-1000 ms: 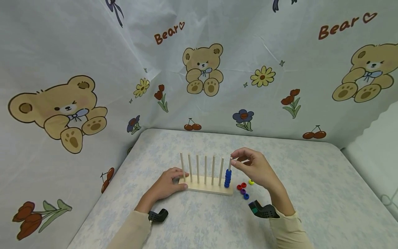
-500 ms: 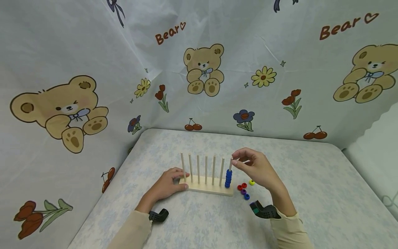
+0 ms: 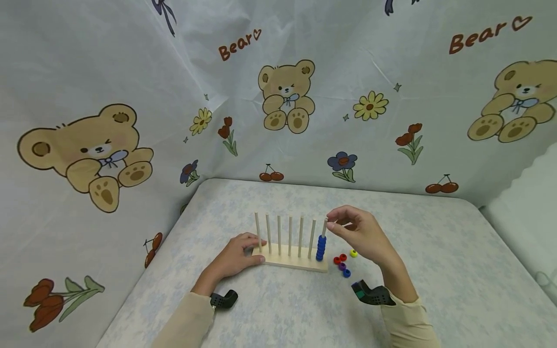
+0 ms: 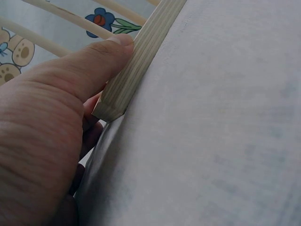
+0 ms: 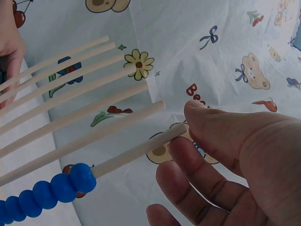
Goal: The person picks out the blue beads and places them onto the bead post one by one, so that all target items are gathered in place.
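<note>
A wooden peg rack (image 3: 289,261) with a row of upright pegs stands on the table. My left hand (image 3: 237,256) grips its left end. In the left wrist view the thumb (image 4: 101,61) lies along the edge of the base, fingers partly hidden behind. Blue beads (image 3: 321,248) are stacked on the rightmost peg, leaving its upper part bare. At that peg's top is my right hand (image 3: 359,232). The right wrist view shows the bare peg tip (image 5: 174,134) between thumb and index finger, which are loosely bent; no bead shows between them.
Right of the rack lie loose beads: red ones (image 3: 337,260), a purple one (image 3: 342,266), a blue one (image 3: 346,273) and a yellow one (image 3: 354,253). A bear-printed cloth (image 3: 322,145) hangs behind the table (image 3: 278,309).
The whole head view has shifted slightly. Both hands keep their places at the rack, and the blue bead stack looks the same.
</note>
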Demonstrator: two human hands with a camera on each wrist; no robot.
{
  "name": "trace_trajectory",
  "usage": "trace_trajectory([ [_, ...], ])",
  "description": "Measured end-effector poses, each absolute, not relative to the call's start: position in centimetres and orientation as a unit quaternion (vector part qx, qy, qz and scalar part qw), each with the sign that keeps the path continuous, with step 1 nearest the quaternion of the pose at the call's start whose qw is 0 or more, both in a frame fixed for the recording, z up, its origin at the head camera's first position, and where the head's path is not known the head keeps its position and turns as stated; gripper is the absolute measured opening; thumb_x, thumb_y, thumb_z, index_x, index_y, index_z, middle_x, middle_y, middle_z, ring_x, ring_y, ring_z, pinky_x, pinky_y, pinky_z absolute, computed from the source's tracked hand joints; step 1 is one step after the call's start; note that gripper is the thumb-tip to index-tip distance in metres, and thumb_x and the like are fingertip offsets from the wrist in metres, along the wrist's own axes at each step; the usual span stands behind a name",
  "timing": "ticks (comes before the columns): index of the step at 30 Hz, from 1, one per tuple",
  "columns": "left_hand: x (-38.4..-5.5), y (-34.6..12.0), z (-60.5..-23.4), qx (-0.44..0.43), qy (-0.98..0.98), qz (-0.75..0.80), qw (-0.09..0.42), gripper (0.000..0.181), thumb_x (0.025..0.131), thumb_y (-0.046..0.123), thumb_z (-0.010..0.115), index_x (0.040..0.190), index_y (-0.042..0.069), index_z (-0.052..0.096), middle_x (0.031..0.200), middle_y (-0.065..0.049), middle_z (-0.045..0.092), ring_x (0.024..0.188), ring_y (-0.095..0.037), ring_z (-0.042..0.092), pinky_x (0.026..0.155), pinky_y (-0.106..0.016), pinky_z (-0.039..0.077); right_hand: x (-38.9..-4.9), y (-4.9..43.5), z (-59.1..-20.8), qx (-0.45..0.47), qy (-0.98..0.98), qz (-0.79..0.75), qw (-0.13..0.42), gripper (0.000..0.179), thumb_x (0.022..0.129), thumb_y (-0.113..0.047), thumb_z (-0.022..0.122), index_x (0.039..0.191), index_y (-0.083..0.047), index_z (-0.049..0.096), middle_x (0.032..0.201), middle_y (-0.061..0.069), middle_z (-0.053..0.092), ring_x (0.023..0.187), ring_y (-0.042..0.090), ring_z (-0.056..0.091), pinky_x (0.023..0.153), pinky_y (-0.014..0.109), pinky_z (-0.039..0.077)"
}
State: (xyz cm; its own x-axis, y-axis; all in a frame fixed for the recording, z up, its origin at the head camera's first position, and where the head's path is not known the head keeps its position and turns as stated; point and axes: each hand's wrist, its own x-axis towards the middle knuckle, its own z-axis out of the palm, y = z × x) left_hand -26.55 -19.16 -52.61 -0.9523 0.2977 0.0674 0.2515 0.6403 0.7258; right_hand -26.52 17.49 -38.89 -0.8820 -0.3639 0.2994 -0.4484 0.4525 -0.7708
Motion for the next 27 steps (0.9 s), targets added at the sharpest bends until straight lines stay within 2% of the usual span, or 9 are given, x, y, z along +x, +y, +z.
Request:
trace_trajectory([
  [8, -26.4, -18.9, -52.1, 0.153, 0.902, 0.403, 0.032, 0.044, 0.083, 0.058, 0.076, 0.123, 0.042, 0.067, 0.132, 0.012, 0.058, 0.133, -0.025, 0.050, 0.107, -0.058, 0.042, -25.9, 17.4, -38.7, 0.229, -0.854, 0.464, 0.058, 0.015, 0.096, -0.027, 0.071, 0.108, -0.017, 0.070, 0.101, -0.002, 0.072, 0.092, 0.015, 0.067, 0.080, 0.028, 0.057],
  [18, -26.2, -18.8, -52.4, 0.133, 0.908, 0.396, 0.031, 0.040, 0.083, 0.056, 0.077, 0.121, 0.048, 0.066, 0.129, 0.018, 0.058, 0.132, -0.020, 0.051, 0.108, -0.055, 0.042, -25.2, 18.1, -38.3, 0.225, -0.865, 0.444, 0.065, 0.016, 0.096, -0.026, 0.070, 0.109, -0.017, 0.070, 0.103, -0.002, 0.071, 0.093, 0.014, 0.067, 0.081, 0.026, 0.056],
  [27, -26.1, -18.8, -52.4, 0.142, 0.903, 0.405, 0.024, 0.043, 0.082, 0.057, 0.077, 0.121, 0.044, 0.068, 0.128, 0.015, 0.059, 0.131, -0.022, 0.052, 0.107, -0.056, 0.043, -24.3, 19.4, -38.5, 0.202, -0.877, 0.433, 0.054, 0.018, 0.096, -0.027, 0.071, 0.110, -0.016, 0.069, 0.100, -0.001, 0.071, 0.089, 0.014, 0.068, 0.078, 0.023, 0.055],
])
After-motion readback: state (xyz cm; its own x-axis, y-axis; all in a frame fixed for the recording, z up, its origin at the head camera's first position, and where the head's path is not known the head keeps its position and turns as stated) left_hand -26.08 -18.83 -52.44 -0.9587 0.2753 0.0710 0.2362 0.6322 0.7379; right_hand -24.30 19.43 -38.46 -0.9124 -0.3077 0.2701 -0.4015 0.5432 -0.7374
